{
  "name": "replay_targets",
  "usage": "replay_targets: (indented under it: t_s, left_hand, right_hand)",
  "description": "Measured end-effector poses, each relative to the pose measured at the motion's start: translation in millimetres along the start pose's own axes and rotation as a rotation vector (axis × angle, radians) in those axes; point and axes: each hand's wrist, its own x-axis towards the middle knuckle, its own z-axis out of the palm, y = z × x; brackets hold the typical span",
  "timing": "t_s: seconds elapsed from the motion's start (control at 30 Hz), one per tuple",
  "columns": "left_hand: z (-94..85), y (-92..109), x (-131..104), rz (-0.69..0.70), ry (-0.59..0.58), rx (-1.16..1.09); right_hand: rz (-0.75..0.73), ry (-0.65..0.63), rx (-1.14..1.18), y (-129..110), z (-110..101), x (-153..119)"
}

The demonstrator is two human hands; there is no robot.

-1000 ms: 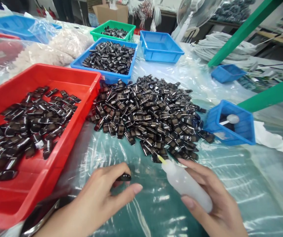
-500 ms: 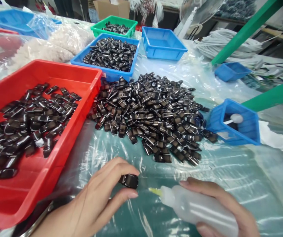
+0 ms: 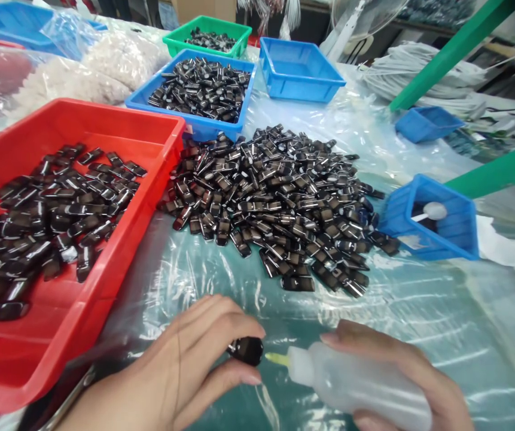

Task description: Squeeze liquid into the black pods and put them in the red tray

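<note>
Curled left fingers [image 3: 238, 325], pinching a black piece [image 3: 249, 351], have neared the bottle [image 3: 351, 378] right fingers [image 3: 365, 336] clasp

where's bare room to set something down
Free: green tabletop between right hand and blue plastic bin holding a white spoon; also between left hand and heap of glossy dark pieces. Crowded: that heap, beside red plastic tray.

You are in what looks like a factory assembly workshop: a plastic-sheeted worktable [image 3: 418, 299] before you bears a heap of glossy black parts [image 3: 275, 203], with more dark pieces in a red plastic tray [image 3: 122, 126] and a blue plastic tray [image 3: 215, 130]; coils of white cable [image 3: 418, 72] lie farther back at right.
</note>
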Motion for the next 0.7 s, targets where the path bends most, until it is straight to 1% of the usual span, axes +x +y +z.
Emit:
replay_targets:
  t_s: [0.07, 0.17, 0.23, 0.33, 0.47, 0.53, 0.63, 0.7]
  left_hand:
    - [1.8, -2, 1, 0.049, 0.027, 0.020]
    - [4.0, -3, 2, 0.078, 0.040, 0.043]
    - [5.2, -4, 2, 0.091, 0.040, 0.039]
    - [7.4, -4, 3, 0.140, 0.076, 0.037]
    - [7.0, -3, 4, 0.173, 0.104, 0.090]
    - [4.5, -1, 3, 0.172, 0.084, 0.118]
    - [1.1, 2, 3, 0.163, 0.049, 0.142]
    - [0.9, 2, 3, 0.161, 0.053, 0.128]
  right_hand:
    - [-0.072, -0.020, -0.022, 1, -2, 2]
    - [-0.108, -0.017, -0.022, 4, -3, 4]
    - [-0.097, -0.016, -0.008, 7, -2, 3]
    - [-0.090, -0.034, 0.023, 8, -3, 3]
    - [-0.094, -0.131, 0.149, 3, -5, 10]
    - [-0.093, -0.160, 0.219, 0, -6, 16]
    - [-0.065, -0.175, 0.257, -1, -7, 22]
    - [-0.051, -0.206, 0.279, -1, -7, 23]
